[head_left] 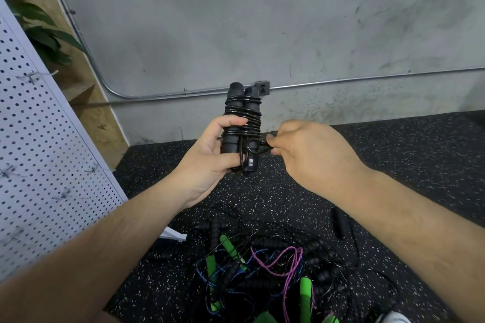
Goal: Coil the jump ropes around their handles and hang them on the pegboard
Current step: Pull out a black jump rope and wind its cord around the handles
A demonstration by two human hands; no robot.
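Head view: left hand (207, 157) wraps around two black handles (241, 123) held upright together, so the coil stays tight. Right hand (307, 152) pinches the rope end (265, 145) beside them, likely to tuck it. Pegboard (39, 139) waits on the left.

The tangled rope pile (262, 275) runs off the bottom edge.

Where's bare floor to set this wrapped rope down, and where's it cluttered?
Free: the speckled floor under the left hand and right hand, between pegboard, wall and jump rope pile; also floor right of the right hand, up to the wall. Crowded: that tangled pile at bottom centre, stray black handle on its right.
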